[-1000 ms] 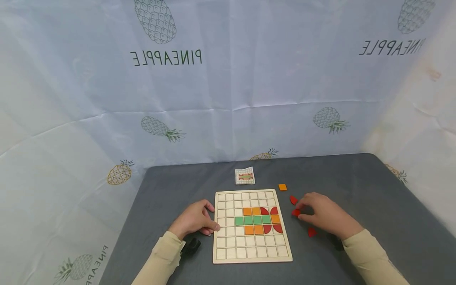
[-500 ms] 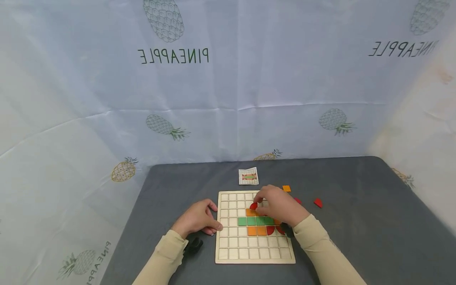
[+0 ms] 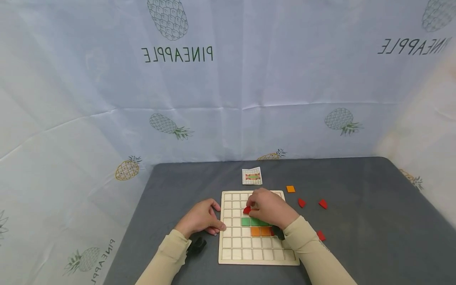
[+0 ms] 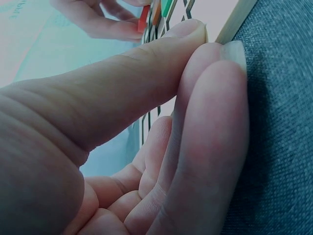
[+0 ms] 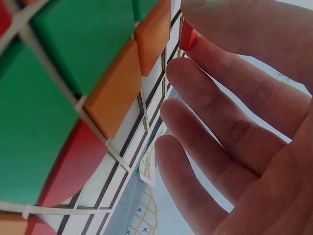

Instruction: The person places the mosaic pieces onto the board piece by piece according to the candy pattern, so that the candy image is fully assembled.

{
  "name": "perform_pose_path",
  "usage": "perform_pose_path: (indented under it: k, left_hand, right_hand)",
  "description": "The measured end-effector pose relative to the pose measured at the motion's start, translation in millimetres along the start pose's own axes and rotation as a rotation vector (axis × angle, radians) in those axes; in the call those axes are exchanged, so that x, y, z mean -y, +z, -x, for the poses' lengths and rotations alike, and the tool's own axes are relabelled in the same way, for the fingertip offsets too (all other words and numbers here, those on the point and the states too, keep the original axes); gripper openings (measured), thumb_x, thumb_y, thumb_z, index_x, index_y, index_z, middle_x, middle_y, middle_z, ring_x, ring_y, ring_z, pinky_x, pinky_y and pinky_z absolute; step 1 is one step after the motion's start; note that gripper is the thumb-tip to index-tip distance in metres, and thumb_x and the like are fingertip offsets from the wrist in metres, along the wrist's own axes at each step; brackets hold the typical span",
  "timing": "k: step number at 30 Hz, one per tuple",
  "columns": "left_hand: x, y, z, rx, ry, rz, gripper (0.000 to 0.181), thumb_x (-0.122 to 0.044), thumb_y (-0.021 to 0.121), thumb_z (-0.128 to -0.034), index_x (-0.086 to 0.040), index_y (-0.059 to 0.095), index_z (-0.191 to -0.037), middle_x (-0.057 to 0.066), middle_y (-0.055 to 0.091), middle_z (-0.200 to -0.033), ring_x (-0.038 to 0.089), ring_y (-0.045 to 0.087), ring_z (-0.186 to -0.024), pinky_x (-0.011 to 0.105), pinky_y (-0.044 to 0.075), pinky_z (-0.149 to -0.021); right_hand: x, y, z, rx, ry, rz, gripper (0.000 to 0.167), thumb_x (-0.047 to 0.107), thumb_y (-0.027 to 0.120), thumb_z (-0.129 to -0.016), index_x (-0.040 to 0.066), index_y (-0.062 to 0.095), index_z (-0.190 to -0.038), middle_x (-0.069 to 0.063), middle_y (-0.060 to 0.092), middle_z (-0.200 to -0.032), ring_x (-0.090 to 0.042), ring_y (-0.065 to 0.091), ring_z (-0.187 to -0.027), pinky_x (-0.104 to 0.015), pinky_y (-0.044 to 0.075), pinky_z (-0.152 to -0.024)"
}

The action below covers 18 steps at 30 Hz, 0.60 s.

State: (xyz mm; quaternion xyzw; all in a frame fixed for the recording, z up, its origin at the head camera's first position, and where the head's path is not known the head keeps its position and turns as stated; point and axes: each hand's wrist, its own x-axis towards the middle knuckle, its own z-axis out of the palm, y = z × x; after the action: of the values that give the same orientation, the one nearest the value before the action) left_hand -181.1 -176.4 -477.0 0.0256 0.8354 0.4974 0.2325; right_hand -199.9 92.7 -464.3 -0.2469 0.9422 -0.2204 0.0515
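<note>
A wooden grid board [image 3: 236, 253] lies flat on the grey table. My left hand [image 3: 201, 217] pinches its left edge, thumb on top and fingers against the side, as the left wrist view shows. Over the board, my right hand [image 3: 272, 208] pinches a red quarter-round tile [image 3: 246, 210] between thumb and index finger, at the upper left end of the tile pattern. The other fingers spread loosely in the right wrist view. Green tiles [image 3: 246, 221] and orange tiles [image 3: 255, 231] sit in the grid's cells. My right hand and sleeve hide the pattern's right part.
Behind the board lies a small pattern card [image 3: 252, 176]. An orange square tile [image 3: 290, 189] and several loose red tiles [image 3: 323, 204] lie to the right. A pineapple-print cloth [image 3: 228, 79] hangs at the table's far edge.
My right hand has picked up a red tile from the right of the board and carried it left over the grid. The left hand stays on the board's edge; the head view shifts slightly.
</note>
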Motion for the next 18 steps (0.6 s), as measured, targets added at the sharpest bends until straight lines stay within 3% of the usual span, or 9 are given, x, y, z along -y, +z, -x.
perform_pose_path:
  k: [18]
  left_hand:
    - [0.4,-1.3,-2.4,0.026,-0.004,0.001,0.058,-0.007,0.098,-0.0775,-0.001,0.059,-0.12,0.014,0.07,-0.083,0.017,0.074,-0.061,0.035,0.066,-0.058]
  right_hand:
    - [-1.6,2.9,-1.1,-0.015,-0.07,0.039,0.008,0.019,0.087,-0.092,0.019,0.082,-0.098,0.008,0.068,-0.092,-0.008,0.054,-0.085,-0.025,0.054,-0.073]
